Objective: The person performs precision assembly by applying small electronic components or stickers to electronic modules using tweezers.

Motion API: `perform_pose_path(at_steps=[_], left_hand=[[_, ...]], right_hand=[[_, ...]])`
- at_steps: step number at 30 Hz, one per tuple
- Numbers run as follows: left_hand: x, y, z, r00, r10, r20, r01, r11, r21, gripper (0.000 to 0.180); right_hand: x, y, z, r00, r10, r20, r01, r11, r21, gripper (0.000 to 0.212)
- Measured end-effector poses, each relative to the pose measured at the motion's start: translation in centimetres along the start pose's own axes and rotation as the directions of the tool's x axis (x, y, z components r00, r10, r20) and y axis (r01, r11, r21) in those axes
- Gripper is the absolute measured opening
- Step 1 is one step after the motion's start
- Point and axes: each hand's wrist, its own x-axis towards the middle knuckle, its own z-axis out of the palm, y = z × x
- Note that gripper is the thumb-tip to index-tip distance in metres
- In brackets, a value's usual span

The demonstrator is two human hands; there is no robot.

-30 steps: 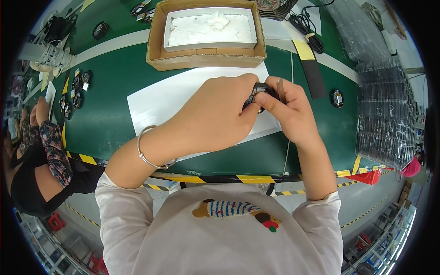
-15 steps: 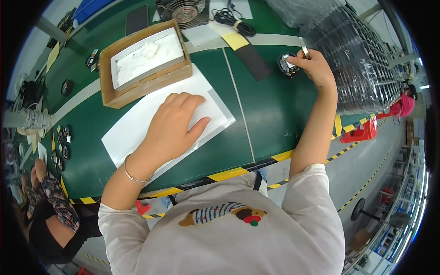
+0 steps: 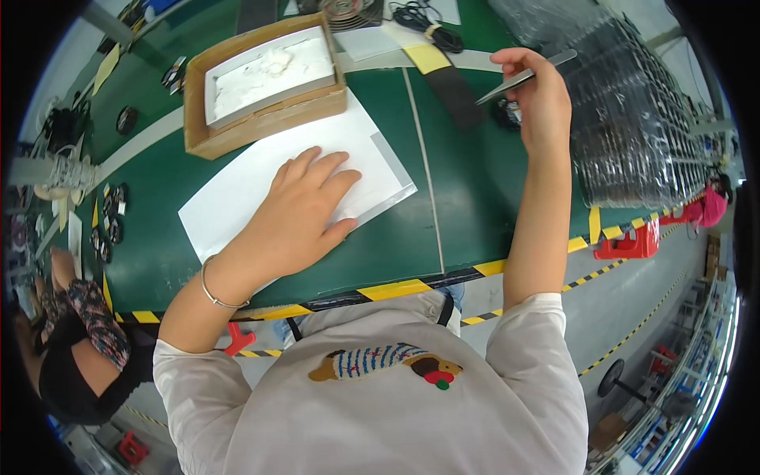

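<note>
My right hand (image 3: 535,95) is closed round a pair of metal tweezers (image 3: 518,79), whose tips point to the left above the bench. Just beyond those fingers a small black round part (image 3: 505,115) rests on the green surface, partly hidden by the hand. My left hand (image 3: 305,207) lies with fingers spread on a white sheet (image 3: 237,184), holding nothing. Behind the sheet stands a brown cardboard box (image 3: 273,119) with an inner white tray of fluffy white material (image 3: 273,67).
Stacked clear plastic trays (image 3: 633,119) fill the right side. A dark strip with a yellow end (image 3: 455,95) and a coiled black cable (image 3: 427,28) lie at the back. Several small black parts (image 3: 111,214) sit at left, near another person's arm (image 3: 99,324).
My right hand has drawn away from the black round part and turned the tweezers tips leftward. My left hand's fingers have spread wider on the sheet. The view has shifted slightly.
</note>
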Motion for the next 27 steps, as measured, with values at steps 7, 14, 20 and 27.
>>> perform_pose_path(at_steps=[7, 14, 20, 27], left_hand=[[-2.5, 0.3, 0.0, 0.991, -0.136, -0.008, 0.136, 0.988, 0.078, 0.051], [-2.4, -1.7, 1.0, 0.973, -0.167, -0.161, 0.191, 0.97, 0.153, 0.06], [-2.5, -2.2, 1.5, 0.976, -0.148, -0.157, 0.162, 0.983, 0.084, 0.063], [-2.7, -2.2, 1.8, 0.968, -0.164, -0.189, 0.175, 0.984, 0.041, 0.063]], right_hand=[[-1.7, 2.4, 5.5, 0.854, 0.221, 0.471, -0.417, 0.832, 0.366, 0.021], [-5.1, 2.8, 10.2, 0.844, 0.384, 0.375, -0.484, 0.847, 0.22, 0.012], [-7.1, 3.2, 12.6, 0.886, 0.362, 0.291, -0.418, 0.894, 0.159, 0.01], [-7.7, 3.1, 13.1, 0.924, 0.315, 0.215, -0.345, 0.931, 0.12, 0.012]])
